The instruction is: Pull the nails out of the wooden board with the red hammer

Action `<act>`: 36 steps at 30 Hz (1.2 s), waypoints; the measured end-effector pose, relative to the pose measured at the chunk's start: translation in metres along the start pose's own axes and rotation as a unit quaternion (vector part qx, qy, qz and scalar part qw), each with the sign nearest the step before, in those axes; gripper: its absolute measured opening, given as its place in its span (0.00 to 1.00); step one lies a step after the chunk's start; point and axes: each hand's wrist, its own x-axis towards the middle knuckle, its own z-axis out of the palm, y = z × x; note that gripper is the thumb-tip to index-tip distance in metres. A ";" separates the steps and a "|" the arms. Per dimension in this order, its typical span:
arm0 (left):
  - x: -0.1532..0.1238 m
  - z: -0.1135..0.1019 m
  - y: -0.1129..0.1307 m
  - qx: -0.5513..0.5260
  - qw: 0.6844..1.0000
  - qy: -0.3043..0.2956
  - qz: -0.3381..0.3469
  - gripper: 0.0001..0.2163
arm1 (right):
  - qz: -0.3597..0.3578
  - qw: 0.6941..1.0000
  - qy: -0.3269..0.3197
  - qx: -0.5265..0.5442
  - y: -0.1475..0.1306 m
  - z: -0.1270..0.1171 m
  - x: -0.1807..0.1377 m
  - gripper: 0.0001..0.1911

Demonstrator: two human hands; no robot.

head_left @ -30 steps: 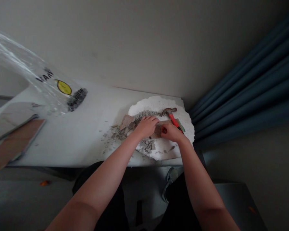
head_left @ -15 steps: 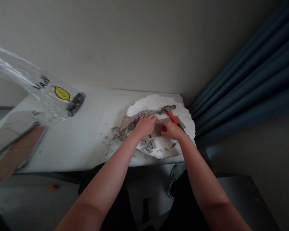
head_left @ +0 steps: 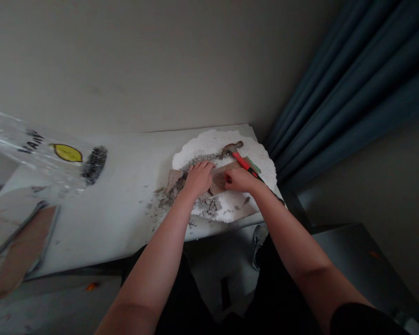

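Note:
Both hands rest on a brown broken tile piece (head_left: 218,178) lying on a white foam slab (head_left: 212,142) at the right end of the white table (head_left: 118,200). My left hand (head_left: 198,177) presses its curled fingers on the piece's left side, among grey rubble (head_left: 209,205). My right hand (head_left: 240,180) pinches the piece's right edge. A red-handled hammer (head_left: 240,158) lies on the foam just beyond my right hand, head pointing left. Another tile shard (head_left: 173,177) lies left of my left hand.
A clear plastic bag (head_left: 45,156) with a yellow label and dark contents lies at the table's left. Brown boards (head_left: 19,246) sit at the lower left. Blue curtains (head_left: 349,93) hang on the right. A grey wall stands behind the table.
The view has swung, shifting everything left and up in the picture. Both hands stay on the same tile piece; the right hand has slid slightly closer to the left.

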 end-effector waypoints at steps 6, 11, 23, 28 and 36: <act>0.003 0.002 -0.001 -0.004 1.000 0.000 -0.005 0.20 | -0.005 1.000 0.005 -0.029 -0.001 0.003 -0.001 0.08; 0.003 0.002 0.000 -0.007 1.000 -0.005 -0.006 0.20 | -0.001 0.999 0.000 -0.034 -0.003 0.002 -0.002 0.07; 0.002 0.003 -0.001 -0.007 1.000 0.003 0.005 0.20 | -0.001 1.000 0.013 -0.006 -0.005 -0.002 -0.006 0.07; 0.001 0.001 0.001 -0.006 1.000 -0.003 0.003 0.20 | 0.007 1.000 0.010 -0.003 -0.003 0.000 -0.004 0.06; 0.002 0.003 -0.002 -0.008 1.000 0.001 0.003 0.20 | -0.003 1.000 -0.005 -0.030 -0.002 0.002 -0.002 0.08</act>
